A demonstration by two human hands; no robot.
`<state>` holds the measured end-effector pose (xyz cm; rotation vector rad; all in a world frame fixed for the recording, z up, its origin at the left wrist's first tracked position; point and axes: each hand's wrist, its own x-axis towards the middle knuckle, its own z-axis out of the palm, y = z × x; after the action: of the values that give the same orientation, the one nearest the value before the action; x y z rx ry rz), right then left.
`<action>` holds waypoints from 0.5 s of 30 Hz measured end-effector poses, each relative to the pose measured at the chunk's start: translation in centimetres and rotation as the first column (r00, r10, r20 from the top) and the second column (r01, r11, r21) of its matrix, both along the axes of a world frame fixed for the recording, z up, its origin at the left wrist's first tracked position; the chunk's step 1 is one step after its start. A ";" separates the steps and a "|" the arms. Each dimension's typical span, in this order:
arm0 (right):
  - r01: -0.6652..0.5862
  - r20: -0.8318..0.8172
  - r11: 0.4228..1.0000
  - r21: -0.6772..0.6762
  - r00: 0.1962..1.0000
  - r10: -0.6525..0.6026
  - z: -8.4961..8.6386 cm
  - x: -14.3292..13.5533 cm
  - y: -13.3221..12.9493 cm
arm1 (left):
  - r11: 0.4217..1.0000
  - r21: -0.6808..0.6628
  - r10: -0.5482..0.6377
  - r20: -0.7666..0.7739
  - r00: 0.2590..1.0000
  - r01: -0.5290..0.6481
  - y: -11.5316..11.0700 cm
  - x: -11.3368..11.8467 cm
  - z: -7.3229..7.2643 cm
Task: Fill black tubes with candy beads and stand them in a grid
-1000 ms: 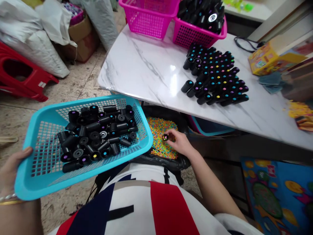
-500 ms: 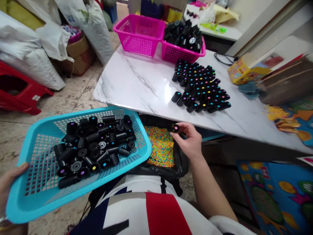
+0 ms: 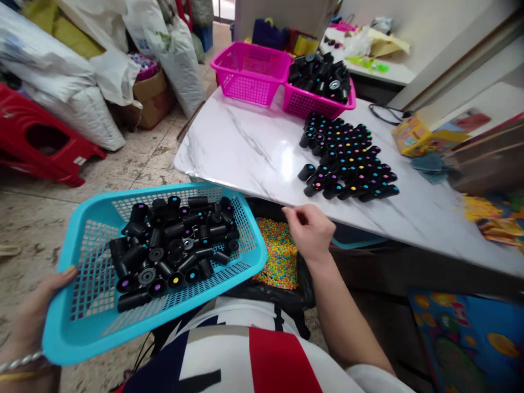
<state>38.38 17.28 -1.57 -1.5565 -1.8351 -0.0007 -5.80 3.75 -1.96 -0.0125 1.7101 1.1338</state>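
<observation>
My left hand (image 3: 39, 311) grips the left rim of a turquoise plastic basket (image 3: 61, 327), thumb over the edge. Inside lie many loose black cylinders (image 3: 176, 234), some with coloured dots in their ends. My right hand (image 3: 311, 229) is closed, fingers curled and tips pressed together, above the right side of a black-lined container of small multicoloured beads (image 3: 278, 256). Whatever those fingertips hold, if anything, is too small or hidden to make out. On the marble-look table, a black cylinder with a pink dot (image 3: 314, 189) stands at the near edge of a group of similar cylinders (image 3: 352, 155).
A pink basket (image 3: 251, 76) and another pink basket (image 3: 298, 103) heaped with black cylinders stand on the table's far side (image 3: 241, 136). A yellow box (image 3: 411, 134) lies at right. White sacks (image 3: 77, 87) and a red stool (image 3: 45, 142) are on the floor at left.
The pink-dotted cylinder has left my right hand and now stands with the group on the table. That hand is back near the beads, closed. My left hand still holds the basket.
</observation>
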 end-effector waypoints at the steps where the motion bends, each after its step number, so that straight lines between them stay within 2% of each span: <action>1: -0.153 0.031 0.985 -0.080 0.987 0.155 0.1 -1.0 -0.6 | 1.000 0.017 -0.025 0.002 1.000 0.025 0.1 0.3 0.3; 3: -0.393 0.140 0.876 -0.280 0.886 0.442 0.1 -3.4 -1.3 | 0.997 0.071 -0.030 -0.055 0.998 0.034 0.2 0.8 0.8; 4: -0.445 0.206 0.813 -0.375 0.816 0.541 -0.1 -4.5 -1.6 | 0.995 0.095 -0.012 -0.097 0.995 0.022 0.2 1.1 1.0; 6: -0.462 0.312 0.729 -0.505 0.690 0.653 -0.7 -6.7 -1.9 | 0.995 0.099 0.009 -0.135 0.991 0.004 0.2 1.6 1.4; 8: -0.474 0.351 0.680 -0.560 0.607 0.713 -1.5 -8.3 -2.2 | 0.995 0.102 -0.001 -0.127 0.992 0.014 0.1 2.0 1.7; 11: -0.482 0.341 0.630 -0.609 0.557 0.757 -2.2 -9.3 -2.6 | 0.993 0.111 -0.018 -0.092 0.996 0.028 0.1 2.8 2.5; 13: -0.480 0.301 0.610 -0.631 0.573 0.762 -1.6 -8.7 -2.8 | 0.993 0.120 -0.012 -0.064 0.998 0.019 0.4 3.6 3.2; 15: -0.554 0.163 0.575 -0.602 0.619 0.768 -0.3 -6.9 -2.8 | 0.994 0.112 0.015 -0.062 0.998 -0.008 0.8 4.2 3.7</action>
<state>31.43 14.51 -1.91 -1.0634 -2.8783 0.6073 -1.59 4.51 1.70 0.0839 1.7012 1.2494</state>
